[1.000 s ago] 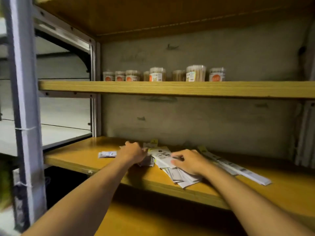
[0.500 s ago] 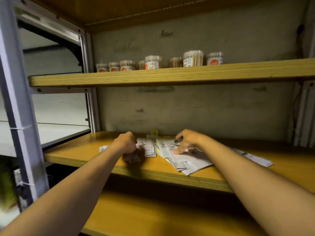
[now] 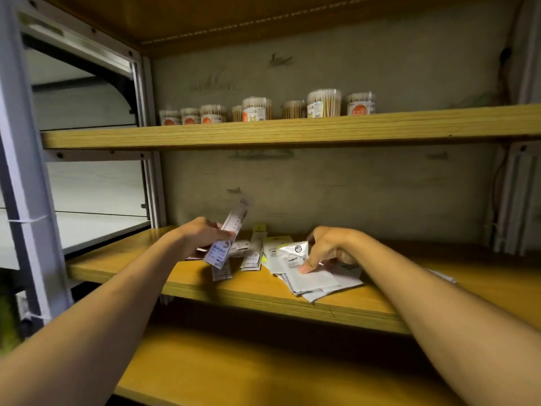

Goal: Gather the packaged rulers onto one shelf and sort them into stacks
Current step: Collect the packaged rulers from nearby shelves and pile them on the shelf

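Head view: packaged rulers mostly gathered on middle shelf (image 3: pixel 205 284). Left hand (image 3: pixel 202 234) grasps raised ruler packet (image 3: pixel 231 232), left of loose white pile (image 3: pixel 310 276); right hand (image 3: pixel 328 249) pinches pile's top packet (image 3: pixel 294 252). Small stacks (image 3: pixel 251 254) begun; sorting unfinished.

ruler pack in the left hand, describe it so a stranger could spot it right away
Look at the middle wooden shelf, left of the white packet pile. The left hand grips a long narrow ruler pack. It alone is lifted and tilted up; the others lie flat.
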